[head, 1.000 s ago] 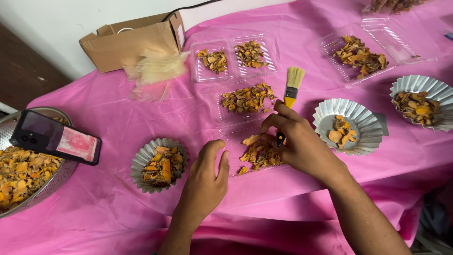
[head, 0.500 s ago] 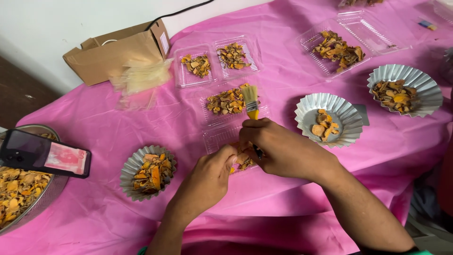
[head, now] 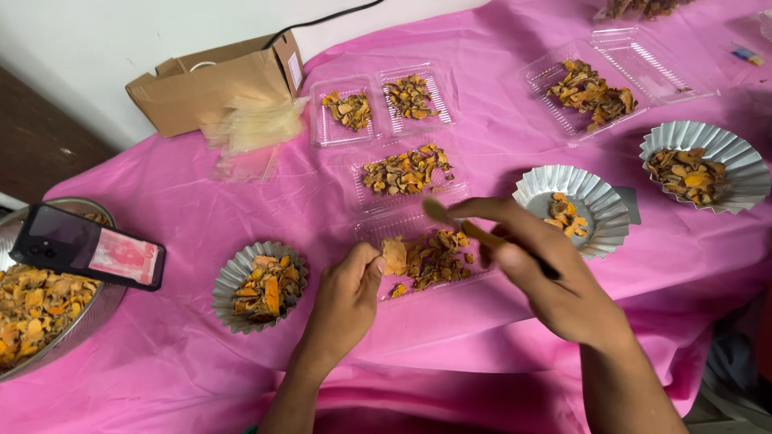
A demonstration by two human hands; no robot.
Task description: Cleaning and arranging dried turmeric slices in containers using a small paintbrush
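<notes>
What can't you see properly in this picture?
Head view:
- The brush in the right hand is blurred, and fingers hide its handle.
- The metal bowl of orange pieces is cut off by the left edge.
- The piece pinched by the left hand: its kind is too small to tell.
- The top-edge tray is cut off.

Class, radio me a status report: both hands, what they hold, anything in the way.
Left hand pinching an orange dried piece. Right hand gripping a brush, blurred. Both over the clear tray of pieces. Nothing between hands and tray.
</notes>
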